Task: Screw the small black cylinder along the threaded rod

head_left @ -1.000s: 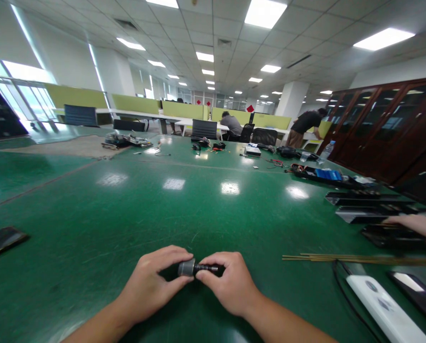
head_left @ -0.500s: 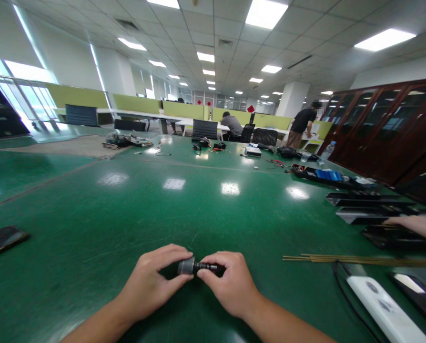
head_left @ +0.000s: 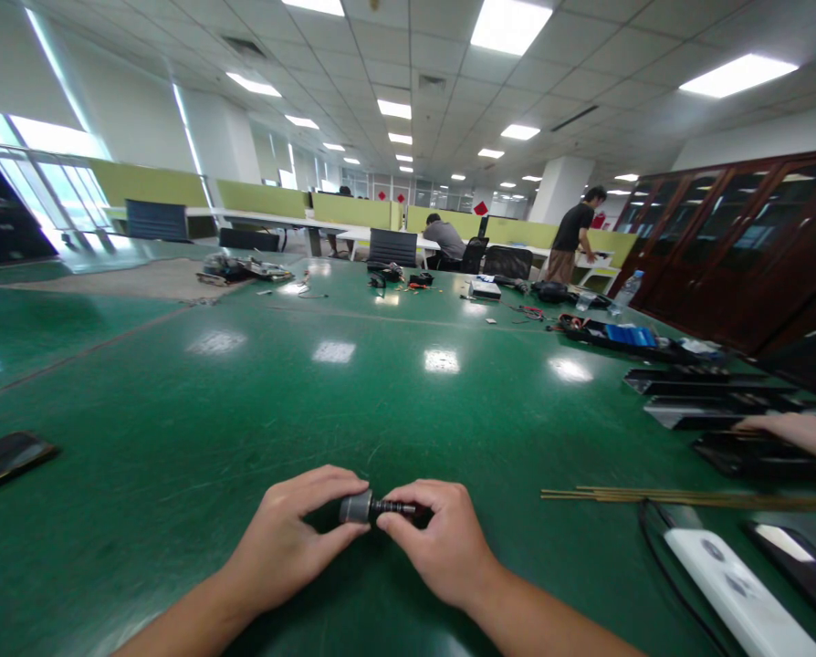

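Observation:
Between my hands, just above or on the green table, is a small dark part: a grey cylinder (head_left: 355, 507) with a thinner black ringed shaft (head_left: 382, 507) sticking out to the right, silvery at its tip. Whether these are one piece or two fitted together I cannot tell. My left hand (head_left: 291, 534) pinches the cylinder between thumb and fingertips. Thumb and forefinger of my right hand (head_left: 445, 538) close on the shaft, with a dark bit showing behind its tip inside the grip.
The green table (head_left: 277, 401) stretches ahead. Right: thin brass-coloured rods (head_left: 620, 495), a white power strip (head_left: 737, 584), a phone (head_left: 798, 557), black metal channels (head_left: 716, 411) and another person's hand (head_left: 798, 431). A dark phone-like slab (head_left: 7, 459) lies left. Electronics clutter the far side.
My hands and the part keep almost the same place and grip. In the background, the standing person's head and arm have shifted slightly.

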`<state>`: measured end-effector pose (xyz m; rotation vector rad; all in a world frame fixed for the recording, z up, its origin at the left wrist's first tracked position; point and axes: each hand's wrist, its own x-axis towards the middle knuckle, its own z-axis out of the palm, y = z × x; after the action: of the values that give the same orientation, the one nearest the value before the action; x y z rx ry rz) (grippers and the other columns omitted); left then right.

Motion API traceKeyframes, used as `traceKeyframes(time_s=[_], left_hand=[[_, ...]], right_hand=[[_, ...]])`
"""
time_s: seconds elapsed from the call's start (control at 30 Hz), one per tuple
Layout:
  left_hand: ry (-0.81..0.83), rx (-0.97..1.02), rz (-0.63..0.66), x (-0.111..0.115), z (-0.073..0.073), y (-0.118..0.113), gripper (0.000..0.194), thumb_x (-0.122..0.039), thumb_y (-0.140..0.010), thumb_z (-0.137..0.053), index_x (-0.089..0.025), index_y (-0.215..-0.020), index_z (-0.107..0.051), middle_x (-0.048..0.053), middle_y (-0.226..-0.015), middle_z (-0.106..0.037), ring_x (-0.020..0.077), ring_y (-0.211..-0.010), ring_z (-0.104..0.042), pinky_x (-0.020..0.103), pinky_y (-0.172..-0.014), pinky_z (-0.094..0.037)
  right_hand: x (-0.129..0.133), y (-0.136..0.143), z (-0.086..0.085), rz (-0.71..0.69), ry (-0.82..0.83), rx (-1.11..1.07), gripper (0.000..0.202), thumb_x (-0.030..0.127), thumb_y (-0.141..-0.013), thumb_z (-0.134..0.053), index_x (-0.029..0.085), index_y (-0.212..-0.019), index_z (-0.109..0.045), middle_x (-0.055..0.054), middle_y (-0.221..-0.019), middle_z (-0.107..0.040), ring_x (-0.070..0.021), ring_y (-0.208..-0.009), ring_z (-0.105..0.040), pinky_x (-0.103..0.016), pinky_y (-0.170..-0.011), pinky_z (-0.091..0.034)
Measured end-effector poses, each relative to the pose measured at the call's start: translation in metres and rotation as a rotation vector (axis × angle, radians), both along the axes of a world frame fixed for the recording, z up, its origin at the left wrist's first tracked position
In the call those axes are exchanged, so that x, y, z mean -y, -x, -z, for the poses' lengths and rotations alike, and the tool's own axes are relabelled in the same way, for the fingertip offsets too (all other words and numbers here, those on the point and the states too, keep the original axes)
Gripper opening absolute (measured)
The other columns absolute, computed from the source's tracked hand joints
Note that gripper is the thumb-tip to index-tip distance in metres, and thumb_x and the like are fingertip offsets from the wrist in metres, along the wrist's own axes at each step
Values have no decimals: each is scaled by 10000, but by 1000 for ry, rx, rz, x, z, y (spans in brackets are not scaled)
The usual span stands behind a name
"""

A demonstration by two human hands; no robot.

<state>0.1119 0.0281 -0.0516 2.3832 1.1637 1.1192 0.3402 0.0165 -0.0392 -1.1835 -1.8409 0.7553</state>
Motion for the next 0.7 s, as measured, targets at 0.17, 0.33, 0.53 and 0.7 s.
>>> traceKeyframes(time_s=[0.17,0.33,0.53,0.7], left_hand=[[-9,4,-6,-1,1,2,325,-288,-827,-757,-309,-1140,-674,3,-1085,-700,152,-986,-679,255,-874,-573],[-25,1,-16,-1,3,2,333,-291,-818,-767,-324,-1136,-674,-11,-1083,-702,143,-986,-679,249,-886,-566],[-30,7,-20,-1,2,2,328,-286,-821,-761,-326,-1134,-672,-16,-1075,-703,139,-976,-681,244,-872,-568],[-28,11,-24,-1,1,2,327,-286,-822,-759,-323,-1135,-673,-14,-1085,-702,140,-985,-680,243,-876,-569]], right_hand=[[0,0,-2,4,57,-37,85,224,-804,-735,234,-870,-787,10,-757,-723,-135,-680,-623,-231,-654,-427],[1,0,-2,12,82,-47,82,226,-802,-727,225,-862,-783,11,-746,-717,-133,-679,-615,-232,-652,-426],[0,0,-2,9,95,-50,79,234,-820,-704,208,-855,-770,8,-722,-698,-132,-665,-590,-234,-641,-418],[0,-1,-3,-3,93,-62,86,228,-827,-696,206,-866,-770,7,-729,-699,-130,-668,-592,-232,-648,-422]])
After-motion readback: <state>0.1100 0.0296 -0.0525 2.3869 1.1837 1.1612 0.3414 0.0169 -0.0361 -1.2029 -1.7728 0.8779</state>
